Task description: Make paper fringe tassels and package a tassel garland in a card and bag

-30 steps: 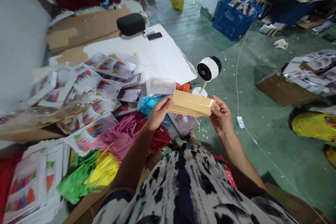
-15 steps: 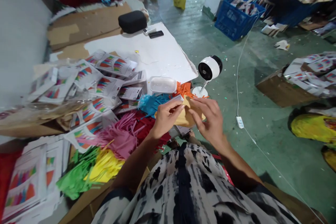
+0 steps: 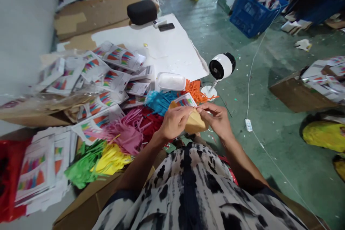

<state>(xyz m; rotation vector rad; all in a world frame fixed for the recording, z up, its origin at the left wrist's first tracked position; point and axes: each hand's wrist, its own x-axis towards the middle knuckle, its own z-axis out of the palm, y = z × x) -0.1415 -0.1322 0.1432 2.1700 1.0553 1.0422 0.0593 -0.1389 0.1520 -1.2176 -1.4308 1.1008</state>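
My left hand (image 3: 176, 120) and my right hand (image 3: 215, 118) meet in front of my body, both closed. Thumbs and fingertips pinch the upper edge of a tan-yellow paper-like piece (image 3: 196, 122) between them. Part of this piece also shows behind the left fingers. Just beyond my hands is a white card with a coloured tassel print (image 3: 186, 99); whether I hold it or it lies there, I cannot tell. Blue tassels (image 3: 161, 102) and orange tassels (image 3: 195, 91) lie past my hands. Pink tassels (image 3: 126, 133) and red tassels (image 3: 149, 124) lie left of them.
Printed packets (image 3: 115, 79) pile up at the left, near green tassels (image 3: 86, 165) and yellow tassels (image 3: 111, 160). A white tray (image 3: 171, 81) and a small fan (image 3: 222, 66) stand ahead. A cable (image 3: 250, 75) crosses the floor. Boxes stand at the right.
My right fingers have come in to meet my left fingertips at the paper-like piece's upper edge. More of the printed card shows beyond my hands. The view has shifted slightly.
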